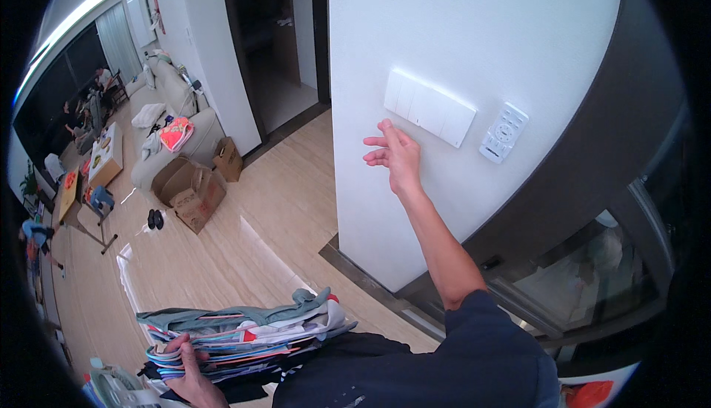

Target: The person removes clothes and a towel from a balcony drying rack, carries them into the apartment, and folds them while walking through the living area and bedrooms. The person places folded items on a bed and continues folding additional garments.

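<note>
A thick bundle of clothes on hangers (pixel 278 324) lies across the front of my body, and my left hand (pixel 189 372) grips the hangers' bunched hooks (pixel 164 358). The hangers are thin and of several colours. My right arm reaches up to the white wall, where my right hand (pixel 399 155) is raised with its fingers apart and slightly bent, holding nothing. Just above it is a white wall switch panel (pixel 430 108). Whether a fingertip touches the panel or the wall I cannot tell. A white remote control (pixel 504 132) is mounted right of the panel.
Right of the wall stands a dark-framed glass door (pixel 589 274). A dark doorway (pixel 278 46) opens to the left. Cardboard boxes (pixel 191 197) sit beside a pale sofa (pixel 205 133). Black slippers (pixel 155 219) and a table (pixel 69 197) are further left. Several people are in the room.
</note>
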Demonstrator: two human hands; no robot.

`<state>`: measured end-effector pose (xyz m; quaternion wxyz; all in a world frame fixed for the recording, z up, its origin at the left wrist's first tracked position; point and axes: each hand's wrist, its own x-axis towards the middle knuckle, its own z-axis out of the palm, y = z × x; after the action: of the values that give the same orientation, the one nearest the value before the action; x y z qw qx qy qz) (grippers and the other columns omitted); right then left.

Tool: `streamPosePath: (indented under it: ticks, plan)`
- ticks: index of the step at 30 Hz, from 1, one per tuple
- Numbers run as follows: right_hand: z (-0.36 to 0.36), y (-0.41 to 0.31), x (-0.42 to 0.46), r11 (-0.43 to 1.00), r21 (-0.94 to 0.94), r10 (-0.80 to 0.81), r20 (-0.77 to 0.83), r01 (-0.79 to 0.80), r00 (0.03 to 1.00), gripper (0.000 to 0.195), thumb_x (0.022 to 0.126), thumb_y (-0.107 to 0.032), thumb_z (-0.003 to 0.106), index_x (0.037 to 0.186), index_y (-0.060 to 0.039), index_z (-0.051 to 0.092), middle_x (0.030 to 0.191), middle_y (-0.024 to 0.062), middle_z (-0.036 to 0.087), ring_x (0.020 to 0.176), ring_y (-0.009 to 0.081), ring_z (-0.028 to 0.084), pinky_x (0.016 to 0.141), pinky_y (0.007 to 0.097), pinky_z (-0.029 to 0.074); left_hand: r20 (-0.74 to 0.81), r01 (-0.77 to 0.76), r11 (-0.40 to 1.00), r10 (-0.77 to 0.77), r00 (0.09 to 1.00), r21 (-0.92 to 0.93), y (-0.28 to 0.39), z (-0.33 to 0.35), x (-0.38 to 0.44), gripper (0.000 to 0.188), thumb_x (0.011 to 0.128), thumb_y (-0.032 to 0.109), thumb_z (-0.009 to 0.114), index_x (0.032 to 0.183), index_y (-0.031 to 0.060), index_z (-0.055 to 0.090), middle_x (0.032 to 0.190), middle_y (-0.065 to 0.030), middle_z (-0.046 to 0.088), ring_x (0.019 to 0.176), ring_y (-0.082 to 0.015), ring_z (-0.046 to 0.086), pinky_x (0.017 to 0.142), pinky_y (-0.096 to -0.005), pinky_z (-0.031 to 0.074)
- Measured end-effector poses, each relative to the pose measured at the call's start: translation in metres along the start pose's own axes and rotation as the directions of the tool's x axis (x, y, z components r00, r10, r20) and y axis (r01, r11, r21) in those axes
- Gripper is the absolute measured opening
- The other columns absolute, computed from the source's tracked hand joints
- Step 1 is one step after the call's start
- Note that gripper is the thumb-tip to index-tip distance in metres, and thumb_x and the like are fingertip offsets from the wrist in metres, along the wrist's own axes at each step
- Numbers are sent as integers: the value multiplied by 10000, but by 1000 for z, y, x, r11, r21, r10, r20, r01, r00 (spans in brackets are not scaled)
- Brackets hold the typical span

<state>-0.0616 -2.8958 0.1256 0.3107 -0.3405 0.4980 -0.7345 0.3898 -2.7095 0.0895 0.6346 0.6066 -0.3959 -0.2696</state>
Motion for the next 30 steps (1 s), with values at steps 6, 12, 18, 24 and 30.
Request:
streamPosePath:
  ticks: [6,12,18,24,30]
  plan:
    - [34,11,40,998,-34,-61,-184,55,981,535,963,-433,584,1074,90,603,851,199,684,567,200,657,489,285,521,59,28,999,-29,998,24,-14,12,58,173,911,167,691,973,6,691,787,-31,649,635,-100,562,580,-234,455]
    - [39,22,47,994,-17,-108,-309,108,945,569,966,-457,566,1113,92,579,900,204,677,606,202,657,536,304,529,185,34,996,-17,983,-87,-37,5,114,181,909,155,700,971,-14,679,831,-50,656,655,-107,576,583,-234,473]
    - [2,23,22,970,-122,-242,-455,209,857,524,980,-423,551,1095,87,587,881,188,677,578,207,658,509,293,528,238,48,990,-14,971,-136,-37,-13,166,175,908,136,703,963,-26,669,838,-65,655,647,-112,572,570,-240,478]
    - [-37,4,19,938,-280,-321,-483,204,815,513,980,-437,544,1062,66,597,863,171,666,572,207,654,496,294,524,343,-3,990,52,938,-142,-46,-32,204,164,902,126,711,954,-26,678,879,-76,668,679,-118,580,600,-244,491]
    - [-21,31,18,985,-116,-171,-556,128,814,504,964,-464,532,1033,33,581,890,185,664,608,250,668,533,330,551,341,-56,973,132,931,-224,-82,-57,232,172,903,91,704,1004,-47,685,941,-95,681,830,-153,615,750,-287,537]
